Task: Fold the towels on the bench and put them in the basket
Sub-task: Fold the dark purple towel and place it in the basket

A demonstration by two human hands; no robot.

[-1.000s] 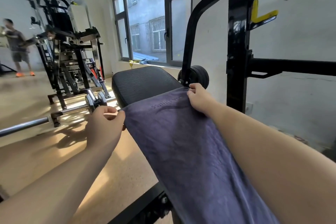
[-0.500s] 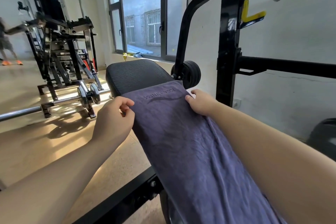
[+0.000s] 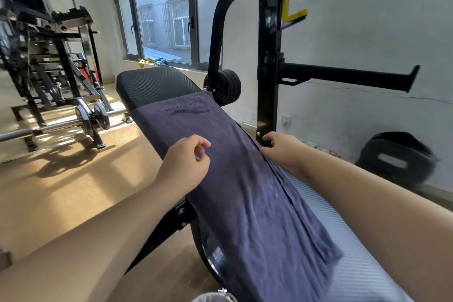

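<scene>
A dark purple towel [image 3: 235,179] lies flat along the padded bench [image 3: 152,86], its printed end toward the far end of the pad. My left hand [image 3: 186,162] hovers over the towel's left half, fingers loosely curled and apart, holding nothing. My right hand [image 3: 282,149] rests at the towel's right edge, fingers bent over the hem; whether they pinch it is hidden. A second cloth layer shows along that right edge. A dark, blurred basket-like container [image 3: 394,162] with a handle slot sits on the floor by the wall, right of the bench.
The black rack upright [image 3: 268,56] with yellow hooks and a side arm stands just beyond my right hand. A barbell [image 3: 61,125] and a weight machine [image 3: 44,56] occupy the floor on the left. A window is behind the bench.
Both hands have drawn back from the towel's far corners toward its middle. The left hand has let go of its corner. The towel's far end now lies flat on the pad.
</scene>
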